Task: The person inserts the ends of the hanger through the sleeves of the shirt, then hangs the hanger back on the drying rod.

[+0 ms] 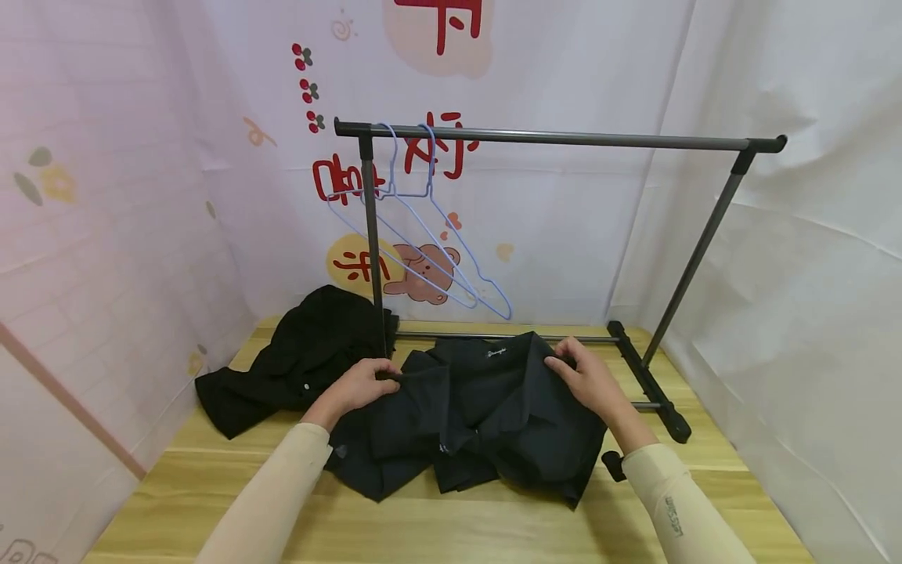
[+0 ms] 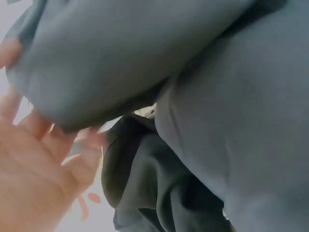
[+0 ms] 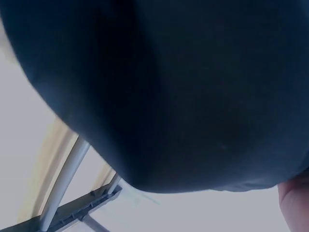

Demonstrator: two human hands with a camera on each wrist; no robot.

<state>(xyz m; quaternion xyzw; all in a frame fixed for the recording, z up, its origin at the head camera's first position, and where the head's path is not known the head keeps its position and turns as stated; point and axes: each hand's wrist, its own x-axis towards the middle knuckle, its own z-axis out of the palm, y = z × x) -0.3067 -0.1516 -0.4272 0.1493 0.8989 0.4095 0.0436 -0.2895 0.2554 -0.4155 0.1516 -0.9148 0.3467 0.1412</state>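
A dark navy jacket [image 1: 486, 407] lies partly raised over the table, with small white lettering inside its neck area and a small metal glint near its front. My left hand [image 1: 362, 384] pinches its edge on the left, and the left wrist view shows the fingers of that hand [image 2: 38, 164] behind the cloth. On the other side my right hand [image 1: 586, 380] pinches the upper right edge. Cloth [image 3: 193, 106] fills most of the right wrist view, where only a bit of a finger shows and the rest of the hand is hidden.
Behind the jacket stands a dark metal clothes rack [image 1: 564, 137] with two blue hangers [image 1: 431, 227] at its left end. Another black garment [image 1: 303, 360] lies crumpled at the left. The rack's foot [image 1: 651, 384] is right of the jacket, on the wooden table [image 1: 211, 501].
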